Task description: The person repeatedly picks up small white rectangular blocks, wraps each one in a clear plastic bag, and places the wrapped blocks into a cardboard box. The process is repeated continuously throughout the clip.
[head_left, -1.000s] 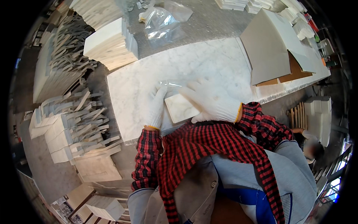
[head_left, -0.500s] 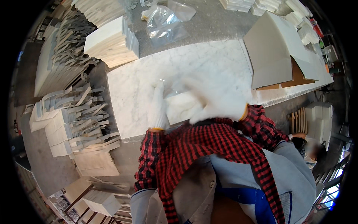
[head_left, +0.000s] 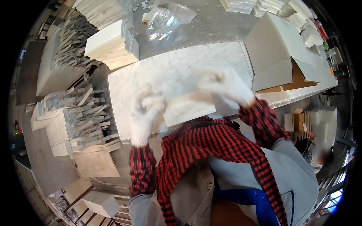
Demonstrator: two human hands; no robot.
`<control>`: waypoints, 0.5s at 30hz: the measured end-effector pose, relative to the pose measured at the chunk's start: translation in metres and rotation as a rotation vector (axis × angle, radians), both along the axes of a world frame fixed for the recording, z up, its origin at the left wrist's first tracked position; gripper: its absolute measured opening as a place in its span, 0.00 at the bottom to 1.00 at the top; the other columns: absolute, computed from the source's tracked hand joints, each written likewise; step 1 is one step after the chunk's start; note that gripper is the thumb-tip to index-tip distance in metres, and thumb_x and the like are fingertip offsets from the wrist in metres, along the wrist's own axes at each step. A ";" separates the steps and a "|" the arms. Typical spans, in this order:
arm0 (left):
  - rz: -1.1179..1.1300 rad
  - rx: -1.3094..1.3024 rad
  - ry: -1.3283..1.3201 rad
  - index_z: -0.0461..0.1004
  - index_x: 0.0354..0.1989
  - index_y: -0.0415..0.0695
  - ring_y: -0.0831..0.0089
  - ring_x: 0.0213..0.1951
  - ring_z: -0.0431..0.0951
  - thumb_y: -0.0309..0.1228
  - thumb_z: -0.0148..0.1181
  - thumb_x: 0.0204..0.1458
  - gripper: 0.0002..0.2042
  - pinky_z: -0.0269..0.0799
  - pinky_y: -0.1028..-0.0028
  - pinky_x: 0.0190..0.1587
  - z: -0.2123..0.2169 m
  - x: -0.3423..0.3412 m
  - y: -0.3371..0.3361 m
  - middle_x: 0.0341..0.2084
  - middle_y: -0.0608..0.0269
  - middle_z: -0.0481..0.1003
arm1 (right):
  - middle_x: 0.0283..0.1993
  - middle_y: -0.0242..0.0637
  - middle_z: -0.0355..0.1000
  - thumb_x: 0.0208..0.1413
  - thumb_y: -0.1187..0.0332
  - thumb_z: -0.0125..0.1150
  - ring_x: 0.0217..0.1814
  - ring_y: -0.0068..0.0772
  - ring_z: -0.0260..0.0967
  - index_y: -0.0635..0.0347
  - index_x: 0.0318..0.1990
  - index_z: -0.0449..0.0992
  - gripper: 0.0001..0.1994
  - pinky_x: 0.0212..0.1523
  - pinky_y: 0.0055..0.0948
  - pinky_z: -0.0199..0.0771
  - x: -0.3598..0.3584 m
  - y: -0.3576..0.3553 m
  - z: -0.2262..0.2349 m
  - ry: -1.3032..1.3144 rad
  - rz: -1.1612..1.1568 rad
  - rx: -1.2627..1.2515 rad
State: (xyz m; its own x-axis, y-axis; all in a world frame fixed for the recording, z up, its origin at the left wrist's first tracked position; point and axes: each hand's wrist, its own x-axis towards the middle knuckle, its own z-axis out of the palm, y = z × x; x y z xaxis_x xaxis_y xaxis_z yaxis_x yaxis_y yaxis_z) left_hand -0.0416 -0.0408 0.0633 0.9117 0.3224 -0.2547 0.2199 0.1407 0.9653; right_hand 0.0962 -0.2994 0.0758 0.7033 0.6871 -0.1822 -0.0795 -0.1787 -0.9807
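Observation:
A white, grey-veined marble tile point(head_left: 190, 111) lies on the large marble slab point(head_left: 128, 81) in front of my body. My left hand point(head_left: 145, 115), in a white knit glove, is at the tile's left edge. Its blurred fingers are curled in. Above the tile's right end is my right hand point(head_left: 228, 84), gloved the same way, with its fingers bent together and smeared by motion. A faint, hazy band runs between the two hands over the tile's far edge. What the fingers hold, if anything, cannot be made out.
A grey cardboard box point(head_left: 271, 52) with open flaps stands at the right of the slab. Clear plastic bags point(head_left: 166, 20) lie beyond it. Stacked tiles point(head_left: 113, 45) rise at the far left, strapped packs point(head_left: 60, 132) nearer. Another person point(head_left: 311, 150) is at the right.
My hands have moved apart: the left went a little left, the right lifted off the tile toward the far right. More of the tile's surface now shows.

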 end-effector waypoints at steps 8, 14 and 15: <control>-0.419 0.697 -0.155 0.81 0.52 0.39 0.52 0.55 0.81 0.18 0.59 0.53 0.17 0.70 0.60 0.65 0.028 -0.061 0.016 0.50 0.50 0.82 | 0.40 0.38 0.77 0.54 0.73 0.63 0.38 0.42 0.77 0.55 0.46 0.81 0.11 0.36 0.36 0.77 -0.061 -0.034 -0.050 -1.137 0.255 0.122; -0.532 1.150 -0.258 0.73 0.62 0.40 0.44 0.64 0.71 0.37 0.61 0.60 0.23 0.65 0.52 0.67 0.037 0.010 -0.034 0.61 0.45 0.72 | 0.39 0.37 0.76 0.53 0.69 0.65 0.37 0.40 0.76 0.54 0.46 0.80 0.12 0.36 0.36 0.77 -0.066 -0.039 -0.049 -1.203 0.368 -0.049; -0.678 1.548 -0.424 0.72 0.63 0.40 0.43 0.65 0.69 0.39 0.62 0.60 0.25 0.65 0.52 0.66 0.028 0.014 -0.036 0.62 0.43 0.69 | 0.39 0.37 0.76 0.54 0.69 0.66 0.37 0.41 0.77 0.54 0.46 0.81 0.12 0.37 0.37 0.77 -0.067 -0.038 -0.041 -1.192 0.395 -0.097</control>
State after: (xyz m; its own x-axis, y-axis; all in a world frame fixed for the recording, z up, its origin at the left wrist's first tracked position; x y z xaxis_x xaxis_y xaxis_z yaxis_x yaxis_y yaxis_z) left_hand -0.0280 -0.0769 0.0917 0.8930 -0.4184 0.1660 -0.4383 -0.8923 0.1086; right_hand 0.0291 -0.3379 0.0349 0.2157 0.9069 0.3619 0.9194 -0.0637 -0.3882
